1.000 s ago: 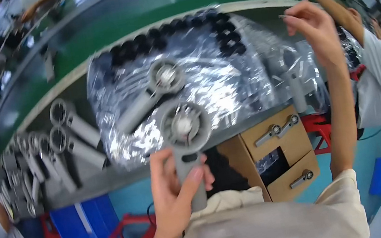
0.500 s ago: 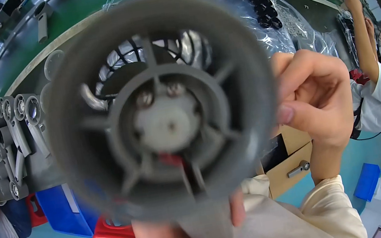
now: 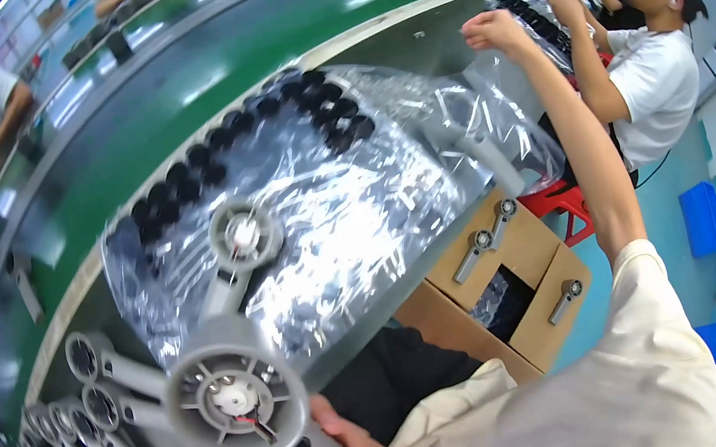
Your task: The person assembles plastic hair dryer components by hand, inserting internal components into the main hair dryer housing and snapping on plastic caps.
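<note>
My left hand (image 3: 352, 440) is closed around the handle of a grey handheld fan housing (image 3: 286, 368). The round head faces up, showing spokes, a white motor centre and a red and a dark wire. My right hand (image 3: 496, 32) is stretched out to the far right, above the bench by the clear plastic bags (image 3: 499, 105). Its fingers are drawn together; whatever they may hold is too small to make out. On a shiny plastic sheet (image 3: 353, 253) before me lies another grey fan (image 3: 244, 233). Black round caps (image 3: 181, 182) line the sheet's far edge.
Several grey fan housings (image 3: 114, 406) crowd the bench at left. A green conveyor belt (image 3: 253, 47) runs behind. At right stand an open cardboard box (image 3: 513, 245) with small fans printed on it, a red stool (image 3: 565, 212) and a co-worker in a white shirt (image 3: 657, 83).
The fan housing in my left hand has moved down and left, away from close before the camera. My right hand has left its side and reached out to the far right.
</note>
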The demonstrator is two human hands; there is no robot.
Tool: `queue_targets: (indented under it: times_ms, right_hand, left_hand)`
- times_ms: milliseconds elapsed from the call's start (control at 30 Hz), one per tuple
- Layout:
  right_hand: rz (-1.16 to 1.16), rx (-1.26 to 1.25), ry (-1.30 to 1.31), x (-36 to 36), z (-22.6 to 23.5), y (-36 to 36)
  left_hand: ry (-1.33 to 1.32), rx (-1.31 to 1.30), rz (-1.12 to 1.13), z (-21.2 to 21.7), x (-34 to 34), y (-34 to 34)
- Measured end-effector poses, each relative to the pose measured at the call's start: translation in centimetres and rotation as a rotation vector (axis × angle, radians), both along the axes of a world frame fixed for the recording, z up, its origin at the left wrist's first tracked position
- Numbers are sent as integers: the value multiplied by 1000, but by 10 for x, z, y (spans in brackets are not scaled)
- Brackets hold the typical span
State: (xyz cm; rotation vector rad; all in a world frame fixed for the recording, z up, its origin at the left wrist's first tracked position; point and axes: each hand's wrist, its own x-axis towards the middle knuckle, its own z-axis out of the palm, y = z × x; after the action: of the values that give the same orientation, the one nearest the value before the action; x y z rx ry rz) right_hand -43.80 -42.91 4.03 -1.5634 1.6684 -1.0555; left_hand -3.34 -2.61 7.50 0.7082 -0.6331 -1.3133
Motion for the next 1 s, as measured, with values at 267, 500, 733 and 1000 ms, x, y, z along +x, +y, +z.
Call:
queue_targets:
  times_ms: [267, 500, 733, 1000]
  right_hand:
    - [-3, -113, 158, -40, -20, -24]
    - [108, -111, 482, -46, -31, -14]
    - [16, -223, 553, -36, -36, -9]
    - [170, -342, 391, 15, 56, 44]
  left_hand:
    - [-186, 313, 79, -14, -8, -6]
    - [-230, 302, 75, -18, -16, -19]
    - [-242, 299, 104, -9, -23, -20]
    - [-70, 295, 49, -7, -18, -26]
